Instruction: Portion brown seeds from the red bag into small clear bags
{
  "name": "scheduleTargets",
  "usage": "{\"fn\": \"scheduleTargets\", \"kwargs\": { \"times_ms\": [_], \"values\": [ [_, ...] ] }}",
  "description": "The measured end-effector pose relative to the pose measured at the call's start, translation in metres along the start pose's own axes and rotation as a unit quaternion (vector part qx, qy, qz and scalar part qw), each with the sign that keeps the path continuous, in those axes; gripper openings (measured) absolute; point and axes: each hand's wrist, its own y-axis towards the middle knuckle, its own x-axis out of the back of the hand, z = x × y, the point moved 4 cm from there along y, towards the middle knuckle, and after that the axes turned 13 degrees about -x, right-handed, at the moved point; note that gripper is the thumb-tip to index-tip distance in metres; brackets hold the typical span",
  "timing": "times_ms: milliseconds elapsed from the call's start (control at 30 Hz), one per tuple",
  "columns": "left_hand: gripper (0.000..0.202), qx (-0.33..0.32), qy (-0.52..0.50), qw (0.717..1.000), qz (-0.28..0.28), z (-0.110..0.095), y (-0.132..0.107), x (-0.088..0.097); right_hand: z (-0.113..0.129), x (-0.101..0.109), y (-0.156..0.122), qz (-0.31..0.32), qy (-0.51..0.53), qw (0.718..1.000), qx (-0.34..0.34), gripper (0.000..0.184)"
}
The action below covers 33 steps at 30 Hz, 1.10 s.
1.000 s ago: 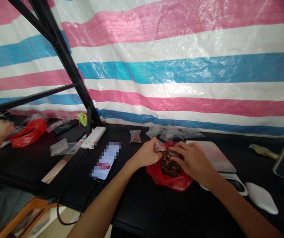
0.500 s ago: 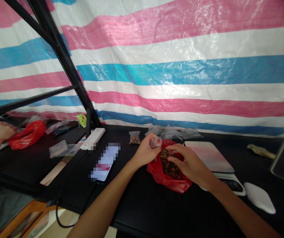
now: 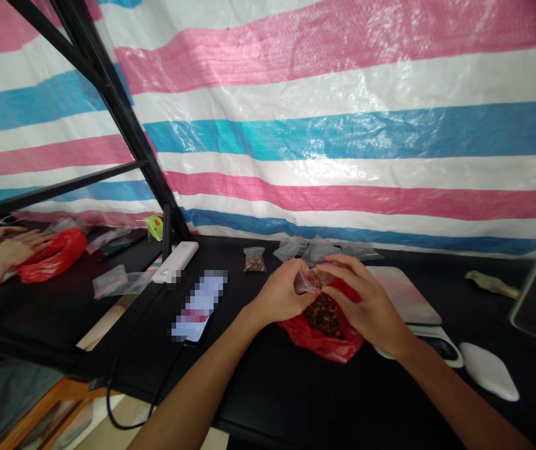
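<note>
My left hand grips a small clear plastic bag, held upright with its mouth spread. My right hand is at the bag's mouth, thumb and fingers curled close to it; what lies between the fingertips is hidden. Beneath both hands a red plastic bag stands open on the black table. Brown dried bits fill it. Right of it, partly behind my right hand, is a white scale with a flat plate.
A filled small bag and several flat clear bags lie at the back. Left are a phone and a white power strip. A white rounded case lies right. A co-worker's hands are beside another red bag.
My right hand has risen from the dried bits to the clear bag's mouth. My left hand has shifted slightly right and down with the clear bag, over the red bag.
</note>
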Motion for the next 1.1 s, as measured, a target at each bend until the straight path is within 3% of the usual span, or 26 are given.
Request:
{"fn": "scheduleTargets", "kwargs": {
  "times_ms": [200,400,467,567,700,867,967,1100],
  "values": [
    [0.024,-0.044,0.033,0.998,0.008,-0.009,0.002,0.001,0.002,-0.002,-0.007,-0.029,-0.067,0.993,0.087,0.048],
    [0.024,-0.033,0.025,0.998,-0.039,-0.009,0.002,0.004,0.004,0.014,-0.002,-0.115,-0.071,0.99,0.04,0.038],
    [0.022,0.0,0.01,0.996,-0.083,-0.005,0.001,0.007,-0.001,0.015,0.001,-0.094,-0.097,0.991,0.009,0.034],
    [0.018,0.055,-0.005,0.99,-0.132,0.0,-0.001,0.012,-0.008,0.008,0.003,0.009,-0.154,0.988,0.006,0.029],
    [0.021,0.112,0.064,0.985,-0.117,0.01,-0.005,0.018,-0.009,-0.004,-0.002,0.098,-0.186,0.978,0.021,0.031],
    [0.029,0.181,0.042,0.982,-0.031,0.031,-0.013,0.011,-0.006,-0.014,-0.006,0.096,-0.197,0.976,0.012,0.027],
    [0.028,0.175,-0.073,0.981,-0.025,0.034,-0.011,0.005,-0.007,-0.02,-0.009,0.094,-0.21,0.973,0.008,0.023],
    [0.028,0.207,-0.216,0.953,-0.047,0.03,-0.006,0.0,-0.006,-0.024,-0.01,0.091,-0.208,0.974,-0.001,0.025]
  ]
}}
